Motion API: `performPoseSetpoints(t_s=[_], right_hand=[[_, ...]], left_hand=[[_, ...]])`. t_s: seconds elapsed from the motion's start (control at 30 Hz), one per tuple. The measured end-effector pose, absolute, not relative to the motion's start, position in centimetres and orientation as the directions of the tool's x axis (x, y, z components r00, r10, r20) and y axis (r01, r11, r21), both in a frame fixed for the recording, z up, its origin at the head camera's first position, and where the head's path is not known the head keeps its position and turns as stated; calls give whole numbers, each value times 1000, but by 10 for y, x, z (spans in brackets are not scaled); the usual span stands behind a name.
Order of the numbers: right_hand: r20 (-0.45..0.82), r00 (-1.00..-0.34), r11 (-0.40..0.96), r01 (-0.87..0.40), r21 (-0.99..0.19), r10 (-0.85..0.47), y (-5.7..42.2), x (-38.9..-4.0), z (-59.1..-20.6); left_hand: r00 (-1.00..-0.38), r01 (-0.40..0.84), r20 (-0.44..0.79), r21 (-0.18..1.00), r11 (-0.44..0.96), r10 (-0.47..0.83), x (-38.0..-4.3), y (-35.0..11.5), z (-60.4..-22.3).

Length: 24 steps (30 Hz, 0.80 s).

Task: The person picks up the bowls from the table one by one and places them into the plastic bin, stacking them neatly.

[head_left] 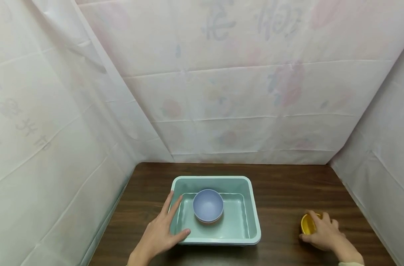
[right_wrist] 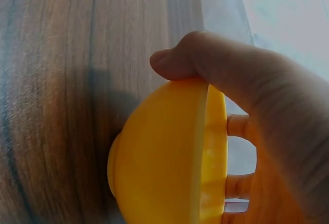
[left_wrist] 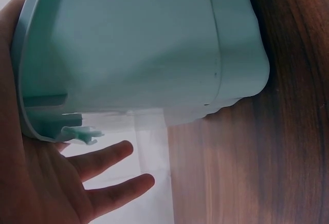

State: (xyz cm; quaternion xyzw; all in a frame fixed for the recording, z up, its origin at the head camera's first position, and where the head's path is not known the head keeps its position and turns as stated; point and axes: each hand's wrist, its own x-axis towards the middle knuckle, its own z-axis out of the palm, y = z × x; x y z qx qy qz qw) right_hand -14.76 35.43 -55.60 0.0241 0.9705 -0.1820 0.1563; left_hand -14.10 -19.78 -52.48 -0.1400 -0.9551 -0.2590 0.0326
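Note:
A pale green plastic basin [head_left: 233, 223] stands on the table. Inside it sits a periwinkle bowl [head_left: 208, 204], stacked on another bowl whose pinkish rim barely shows below. At the basin's left front corner rests my left hand [head_left: 159, 229], fingers spread and fairly straight; in the left wrist view the basin's wall [left_wrist: 144, 44] rises beside that hand. Far to the right, my right hand [head_left: 325, 233] grips a yellow bowl [right_wrist: 159, 152] at its rim. The thumb [right_wrist: 177, 62] presses the outside, with the other fingers across the opening. The bowl is upright, its base at or very near the tabletop.
A dark brown wooden table [head_left: 281, 192] carries everything. White printed sheets [head_left: 242, 92] hang behind it and along both sides. Bare wood lies between the basin and the yellow bowl.

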Motion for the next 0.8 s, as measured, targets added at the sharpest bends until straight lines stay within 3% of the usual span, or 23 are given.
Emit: performPoseSetpoints(t_s=[0.5, 0.8], right_hand=[[-269, -962, 936, 55, -348, -43, 343, -154, -549], [-147, -985, 948, -37, -315, -87, 333, -160, -537]], left_hand=[[-961, 278, 128, 480, 832, 247, -139, -200, -525], [-947, 320, 187, 458, 829, 262, -139, -199, -526]])
